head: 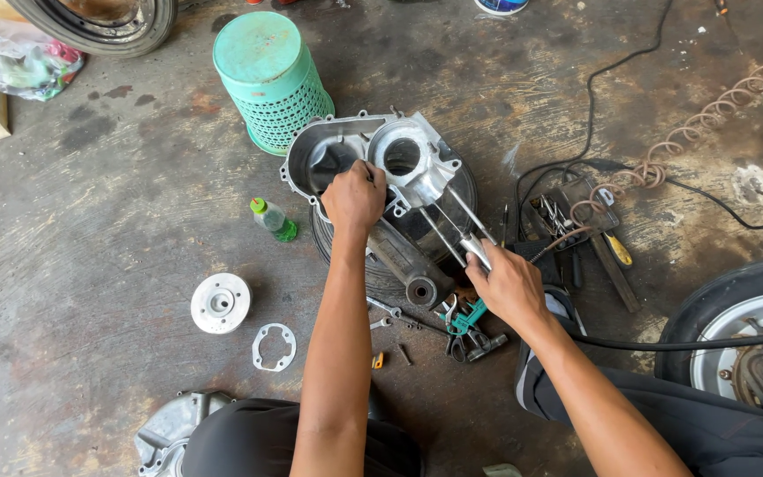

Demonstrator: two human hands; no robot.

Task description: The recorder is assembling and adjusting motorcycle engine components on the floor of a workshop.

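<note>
Our left hand [354, 196] grips the rim of the aluminium engine casing [373, 159] on the floor beside the green basket [271, 79]; right hand [507, 284] closed around a metal tool [475, 250].

On the stained concrete floor [90, 194] the left hand [354, 198] grips the rim of a silver engine casing [373, 159], while the right hand [507, 284], at its four o'clock, clasps one of its long studs [468, 238]. A green basket [271, 79] stands upturned at eleven o'clock, touching the casing.
</note>
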